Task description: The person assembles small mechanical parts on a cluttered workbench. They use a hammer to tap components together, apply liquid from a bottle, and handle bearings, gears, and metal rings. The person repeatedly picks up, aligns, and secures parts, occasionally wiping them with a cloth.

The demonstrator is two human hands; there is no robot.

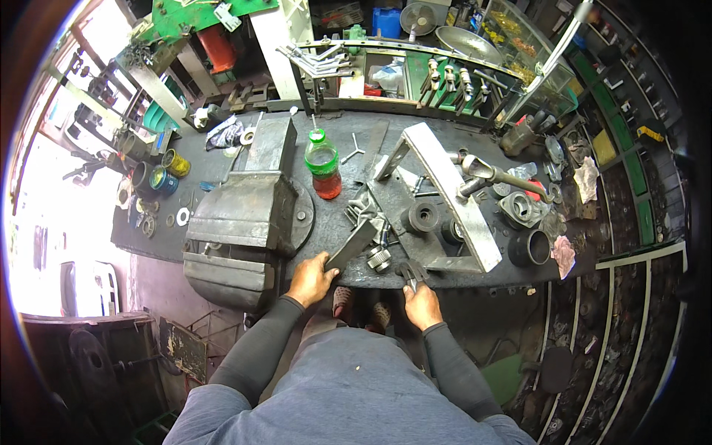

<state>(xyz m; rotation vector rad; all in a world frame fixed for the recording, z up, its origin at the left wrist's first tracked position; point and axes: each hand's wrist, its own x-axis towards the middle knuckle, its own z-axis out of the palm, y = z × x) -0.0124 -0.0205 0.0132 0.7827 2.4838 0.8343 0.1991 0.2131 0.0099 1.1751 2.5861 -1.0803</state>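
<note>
My left hand (308,280) is closed round the lower end of a flat grey metal bar (351,248), which slants up and to the right over the bench edge. In my right hand (423,305) are dark pliers (412,273), their jaws pointing at the bench; the handles are mostly hidden by my fingers. Between the two tools lies a knurled round metal fitting (379,258). Just beyond the bar is a grey crumpled rag or glove-like bundle (366,210). A heavy bench vise (241,222) stands left of my left hand.
The dark workbench (334,279) carries a bottle of red liquid (325,167), a tilted metal frame (454,194), a thick round bushing (423,216) and a dark cylinder (529,248). Paint cans (176,164) stand at the left. Shelving (630,297) lines the right side.
</note>
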